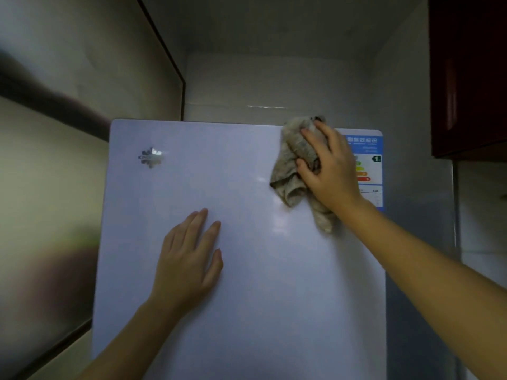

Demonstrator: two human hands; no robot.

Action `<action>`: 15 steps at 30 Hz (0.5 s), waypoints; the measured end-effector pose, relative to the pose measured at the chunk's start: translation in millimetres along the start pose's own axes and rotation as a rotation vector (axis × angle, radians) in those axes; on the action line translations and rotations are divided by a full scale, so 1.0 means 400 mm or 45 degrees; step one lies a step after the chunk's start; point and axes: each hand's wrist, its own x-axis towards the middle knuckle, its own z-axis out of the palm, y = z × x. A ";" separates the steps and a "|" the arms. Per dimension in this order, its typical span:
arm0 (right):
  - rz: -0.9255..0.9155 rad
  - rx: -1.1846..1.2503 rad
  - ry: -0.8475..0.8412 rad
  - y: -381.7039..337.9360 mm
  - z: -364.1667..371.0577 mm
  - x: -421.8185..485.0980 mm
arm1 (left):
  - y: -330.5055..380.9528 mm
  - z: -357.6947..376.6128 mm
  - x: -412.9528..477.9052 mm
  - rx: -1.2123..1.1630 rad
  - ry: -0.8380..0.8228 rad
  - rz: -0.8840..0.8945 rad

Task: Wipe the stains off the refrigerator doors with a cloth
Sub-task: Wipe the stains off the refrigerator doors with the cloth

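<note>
While the head camera looks up along a pale refrigerator door point(247, 242), the right hand point(326, 165) presses a crumpled beige cloth point(290, 160) flat against the door's upper right part, close to the top edge. Its fingers are curled over the bunched fabric and the thumb hooks into a fold, so the cloth is gripped as well as pushed onto the surface; loose ends of it hang below the palm and out to the left. Just to the right of this hand, partly hidden by it, a blue energy label point(369, 163) with coloured bars is stuck to the door's upper right corner. The left hand point(189, 259) lies flat on the door lower down and left of centre, fingers straight and slightly spread, holding nothing. Near the door's upper left corner sits a small silvery snowflake emblem point(151, 157). A dark red cabinet point(469, 78) fills the upper right of the view, and a glossy wall panel point(68, 105) runs along the left side
</note>
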 end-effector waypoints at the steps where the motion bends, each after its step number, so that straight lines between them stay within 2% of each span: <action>1: 0.006 0.011 -0.020 -0.007 0.003 -0.026 | 0.006 0.002 0.000 0.002 -0.009 -0.003; 3: -0.099 0.019 -0.121 -0.021 0.005 -0.096 | 0.013 0.006 -0.001 0.017 -0.010 -0.005; 7: -0.685 -0.026 -0.349 -0.028 -0.008 -0.264 | 0.021 0.006 -0.002 0.035 -0.013 -0.024; 9: -0.825 -0.025 -0.462 -0.028 -0.015 -0.314 | 0.026 0.004 0.001 0.047 -0.028 -0.033; 12: -0.717 -0.073 -0.415 -0.004 -0.026 -0.312 | 0.033 0.002 0.001 0.044 -0.022 -0.038; 15: -0.313 -0.053 -0.217 0.020 -0.043 -0.295 | 0.045 0.005 -0.004 0.027 -0.002 -0.024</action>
